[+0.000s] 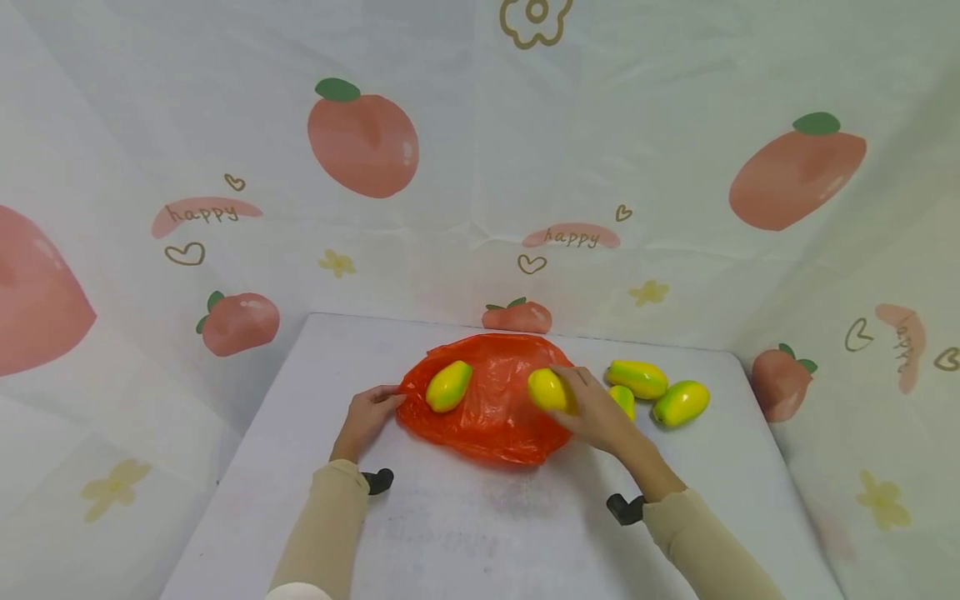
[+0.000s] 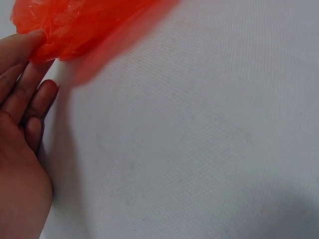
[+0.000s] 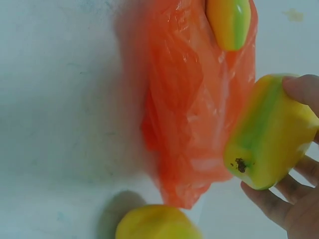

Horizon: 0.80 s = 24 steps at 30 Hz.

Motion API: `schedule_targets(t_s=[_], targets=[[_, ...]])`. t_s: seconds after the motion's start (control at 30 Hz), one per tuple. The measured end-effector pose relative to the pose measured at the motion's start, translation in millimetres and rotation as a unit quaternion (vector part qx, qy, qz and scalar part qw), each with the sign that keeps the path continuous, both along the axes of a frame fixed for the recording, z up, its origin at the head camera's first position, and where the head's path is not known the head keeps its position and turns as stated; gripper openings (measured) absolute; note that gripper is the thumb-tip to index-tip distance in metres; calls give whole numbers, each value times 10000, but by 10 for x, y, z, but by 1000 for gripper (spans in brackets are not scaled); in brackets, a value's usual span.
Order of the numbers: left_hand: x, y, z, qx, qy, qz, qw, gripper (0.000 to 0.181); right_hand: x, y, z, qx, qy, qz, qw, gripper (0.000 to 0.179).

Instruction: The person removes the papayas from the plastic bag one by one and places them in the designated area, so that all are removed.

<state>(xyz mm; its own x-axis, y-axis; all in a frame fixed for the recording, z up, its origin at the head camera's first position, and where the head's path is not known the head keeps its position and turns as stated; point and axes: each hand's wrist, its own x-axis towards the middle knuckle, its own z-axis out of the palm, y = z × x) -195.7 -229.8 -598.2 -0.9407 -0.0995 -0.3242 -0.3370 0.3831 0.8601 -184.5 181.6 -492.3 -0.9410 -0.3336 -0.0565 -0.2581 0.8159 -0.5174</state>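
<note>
A red plastic bag (image 1: pixel 502 425) lies spread on the table, with a yellow-green papaya (image 1: pixel 448 387) on its left part. My left hand (image 1: pixel 369 417) pinches the bag's left edge between thumb and fingers, as the left wrist view also shows. Another papaya (image 3: pixel 271 132) is gripped in my right hand (image 1: pixel 600 410), thumb on one side and fingers on the other. In the head view this fruit overlaps the right part of the bag. Its dark stem scar faces the right wrist camera.
Right of the bag, a papaya (image 1: pixel 637 379) lies near a second papaya (image 1: pixel 681 404). A third papaya (image 1: pixel 622 400) is partly hidden behind my right hand. The white table (image 1: pixel 480 533) meets a printed cloth wall (image 1: pixel 450 275) behind and at both sides.
</note>
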Motion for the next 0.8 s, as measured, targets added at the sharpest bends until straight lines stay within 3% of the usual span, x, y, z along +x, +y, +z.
schedule_targets(t_s=[0.37, 0.8], targets=[[5, 28, 21, -64, 83, -40, 9999, 43, 93, 254, -27, -4, 8, -475, 9989, 78], [23, 29, 61, -97, -4, -48, 9999, 45, 158, 643, 37, 77, 64, -733, 9973, 78]])
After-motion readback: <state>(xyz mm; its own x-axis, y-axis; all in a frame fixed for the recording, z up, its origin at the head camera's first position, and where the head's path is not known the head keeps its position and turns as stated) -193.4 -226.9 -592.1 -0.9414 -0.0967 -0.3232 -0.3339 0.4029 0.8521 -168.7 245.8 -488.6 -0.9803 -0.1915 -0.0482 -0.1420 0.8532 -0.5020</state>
